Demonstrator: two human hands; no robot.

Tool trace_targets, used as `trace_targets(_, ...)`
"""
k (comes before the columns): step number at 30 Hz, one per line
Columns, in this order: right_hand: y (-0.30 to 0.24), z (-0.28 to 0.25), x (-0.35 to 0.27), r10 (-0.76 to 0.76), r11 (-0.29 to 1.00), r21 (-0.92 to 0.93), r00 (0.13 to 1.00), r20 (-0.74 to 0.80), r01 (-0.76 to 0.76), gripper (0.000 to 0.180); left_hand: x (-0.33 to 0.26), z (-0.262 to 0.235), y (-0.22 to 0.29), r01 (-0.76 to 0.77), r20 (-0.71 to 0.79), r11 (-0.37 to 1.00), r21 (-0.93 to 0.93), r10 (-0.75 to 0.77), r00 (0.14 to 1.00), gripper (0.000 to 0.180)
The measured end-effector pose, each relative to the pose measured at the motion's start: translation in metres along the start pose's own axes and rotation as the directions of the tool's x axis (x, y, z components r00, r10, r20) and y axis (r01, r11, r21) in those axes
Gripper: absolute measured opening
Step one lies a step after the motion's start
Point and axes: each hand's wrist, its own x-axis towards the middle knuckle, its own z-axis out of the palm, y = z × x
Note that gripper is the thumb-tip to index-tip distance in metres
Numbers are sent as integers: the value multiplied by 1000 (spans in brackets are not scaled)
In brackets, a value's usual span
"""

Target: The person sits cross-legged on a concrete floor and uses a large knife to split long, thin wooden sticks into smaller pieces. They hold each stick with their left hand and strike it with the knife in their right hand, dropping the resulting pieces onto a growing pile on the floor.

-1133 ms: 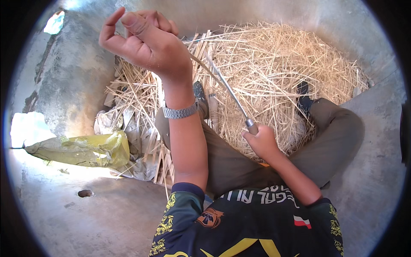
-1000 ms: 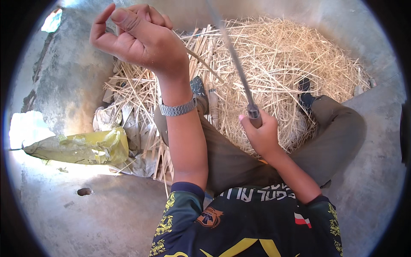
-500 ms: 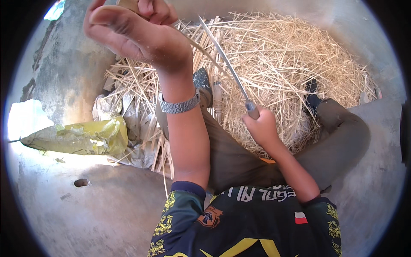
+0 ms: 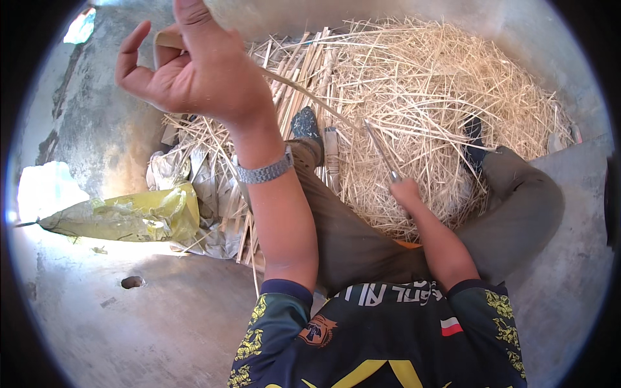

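The left hand (image 4: 194,71) is raised high and close to the camera, its fingers curled and pinched around the upper end of a thin strip of cane (image 4: 304,94), which runs down and to the right from that hand toward the lap. The right hand (image 4: 406,193) sits lower, closed in a fist around the handle of a knife (image 4: 380,150), whose narrow metal blade points up and left with its tip near the strip. The strip looks light, long and springy, stiff along its length yet ready to bend or split; it seems best held near one end, as the left hand has it, where a firm pinch keeps it from twisting. Its edges may be sharp and its skin smooth, so a loose hold could slip. In front of the legs lies a big heap of shavings (image 4: 453,97), dry, pale, thin and tangled like straw, with straighter flat slats (image 4: 294,61) lying at its left side. A crumpled yellow bag (image 4: 129,216) lies on the rough grey concrete floor (image 4: 162,323), and a metal watch (image 4: 264,172) circles the left wrist.
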Motion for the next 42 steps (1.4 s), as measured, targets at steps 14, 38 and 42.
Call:
trace_targets(14,-143,-45,-111,-509,768,438,861,-26,467,19,26,-31,-2,549,474,780,-300,-378,796,47)
trace_targets(38,-141,-69,-181,-500,806,340,865,-47,484,21,-29,41,6,77,-57,997,16,-76,995,27)
trace_targets(42,-152,-85,-188,-552,709,428,819,-156,560,21,-27,41,6,103,-45,994,36,-101,994,27)
